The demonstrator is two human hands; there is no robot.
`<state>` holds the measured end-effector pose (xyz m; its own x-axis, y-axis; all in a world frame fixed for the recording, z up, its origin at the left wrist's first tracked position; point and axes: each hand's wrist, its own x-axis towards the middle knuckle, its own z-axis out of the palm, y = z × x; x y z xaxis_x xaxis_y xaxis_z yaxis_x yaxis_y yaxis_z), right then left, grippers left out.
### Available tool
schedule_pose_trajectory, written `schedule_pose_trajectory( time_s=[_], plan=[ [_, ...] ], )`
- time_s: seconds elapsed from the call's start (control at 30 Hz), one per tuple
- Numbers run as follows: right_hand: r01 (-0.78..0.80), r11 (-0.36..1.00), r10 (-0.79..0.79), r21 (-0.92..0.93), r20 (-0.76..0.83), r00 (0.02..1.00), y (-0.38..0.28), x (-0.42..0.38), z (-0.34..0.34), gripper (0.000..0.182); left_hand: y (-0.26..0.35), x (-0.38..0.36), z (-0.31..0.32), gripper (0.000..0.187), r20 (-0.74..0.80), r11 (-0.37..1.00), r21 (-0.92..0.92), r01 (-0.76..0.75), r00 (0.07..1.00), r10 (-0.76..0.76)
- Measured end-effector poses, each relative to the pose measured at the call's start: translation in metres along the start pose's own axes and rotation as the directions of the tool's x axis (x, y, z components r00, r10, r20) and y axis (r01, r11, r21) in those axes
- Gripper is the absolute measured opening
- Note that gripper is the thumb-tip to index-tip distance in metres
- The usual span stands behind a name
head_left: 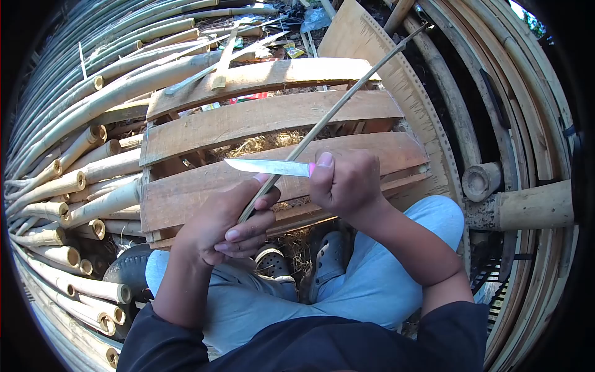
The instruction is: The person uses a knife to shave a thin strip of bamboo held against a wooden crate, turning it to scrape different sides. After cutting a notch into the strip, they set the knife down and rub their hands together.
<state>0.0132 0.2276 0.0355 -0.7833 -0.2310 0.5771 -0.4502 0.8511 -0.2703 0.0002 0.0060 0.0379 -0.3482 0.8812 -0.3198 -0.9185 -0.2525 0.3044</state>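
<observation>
Left hand [226,226] grips a thin bamboo strip [334,108], fingers wrapped round its lower end. Right hand [344,183] is closed on a knife [266,166], blade crossing the strip, seemingly touching. Risk: blade slips towards the left thumb, which sits close by.

The left hand [226,223] sits at the centre of the frame, palm turned up, fingers curled closed, thumb pointing upward. The right hand [344,183] lies just right of it and slightly higher, clenched in a fist, knuckles up. Both forearms rise from the lower edge, elbows bent.
</observation>
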Motion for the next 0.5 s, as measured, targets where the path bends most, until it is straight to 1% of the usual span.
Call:
schedule_pose_trajectory(
  time_s=[0.03, 0.07, 0.1, 0.13, 0.17, 0.2, 0.23, 0.27, 0.3, 0.37, 0.4, 0.43, 0.47, 0.5],
  plan=[
    [-0.002, 1.000, 0.002, -0.003, 0.001, 1.000, 0.009, 0.002, 0.003, 0.038, -0.003, 0.000, 0.005, 0.037, -0.037, 0.997, 0.071, 0.002, 0.999, 0.000],
    [-0.030, 0.999, 0.031, 0.013, -0.079, 0.996, 0.028, 0.005, 0.009, 0.038, -0.006, 0.002, 0.009, 0.037, -0.094, 1.000, 0.026, 0.004, 0.996, -0.001],
    [-0.053, 0.998, 0.057, 0.032, -0.158, 0.986, 0.040, 0.013, 0.010, 0.038, -0.006, 0.003, 0.006, 0.037, -0.093, 1.000, 0.023, 0.005, 0.996, -0.002],
    [-0.178, 0.960, 0.148, -0.217, -0.149, 0.978, 0.048, 0.020, 0.007, 0.037, -0.005, 0.005, 0.003, 0.037, -0.060, 1.000, 0.007, 0.007, 0.998, -0.007],
    [-0.173, 0.961, 0.144, -0.214, -0.147, 0.979, 0.045, 0.018, 0.006, 0.037, -0.004, 0.006, 0.001, 0.037, -0.027, 1.000, -0.008, 0.009, 1.000, -0.009],
    [-0.180, 0.962, 0.157, -0.204, -0.124, 0.980, 0.034, 0.017, 0.003, 0.038, -0.005, 0.004, 0.004, 0.037, -0.027, 1.000, -0.006, 0.005, 1.000, -0.005],
    [-0.183, 0.963, 0.165, -0.196, -0.104, 0.981, 0.023, 0.016, 0.000, 0.038, -0.006, 0.003, 0.009, 0.038, -0.069, 0.999, 0.041, 0.011, 0.998, -0.008],
    [-0.026, 0.993, 0.018, -0.115, -0.070, 0.997, 0.007, 0.010, -0.002, 0.039, -0.007, 0.002, 0.013, 0.040, -0.112, 0.996, 0.086, 0.019, 0.994, -0.009],
    [-0.024, 0.993, 0.015, -0.115, -0.073, 0.997, 0.009, 0.011, -0.001, 0.039, -0.007, 0.004, 0.013, 0.040, -0.111, 0.996, 0.088, 0.016, 0.994, -0.006],
    [-0.015, 0.998, 0.010, -0.053, -0.100, 0.995, 0.022, 0.008, 0.004, 0.040, -0.010, 0.007, 0.011, 0.040, -0.102, 0.998, 0.052, 0.024, 0.995, -0.019],
    [-0.173, 0.966, 0.151, -0.193, -0.127, 0.980, 0.044, 0.015, 0.004, 0.040, -0.011, 0.007, 0.011, 0.040, -0.099, 0.998, 0.051, 0.027, 0.995, -0.022],
    [-0.173, 0.965, 0.150, -0.195, -0.125, 0.981, 0.051, 0.019, -0.001, 0.040, -0.011, 0.005, 0.012, 0.040, -0.098, 0.998, 0.065, 0.022, 0.995, -0.016],
    [-0.255, 0.905, 0.206, -0.342, -0.172, 0.963, 0.055, 0.024, -0.007, 0.040, -0.011, 0.002, 0.014, 0.040, -0.098, 0.997, 0.078, 0.016, 0.995, -0.009],
    [-0.331, 0.816, 0.247, -0.473, -0.232, 0.941, 0.054, 0.030, -0.012, 0.040, -0.009, 0.000, 0.016, 0.040, -0.098, 0.995, 0.096, 0.006, 0.995, 0.004]
  ],
)
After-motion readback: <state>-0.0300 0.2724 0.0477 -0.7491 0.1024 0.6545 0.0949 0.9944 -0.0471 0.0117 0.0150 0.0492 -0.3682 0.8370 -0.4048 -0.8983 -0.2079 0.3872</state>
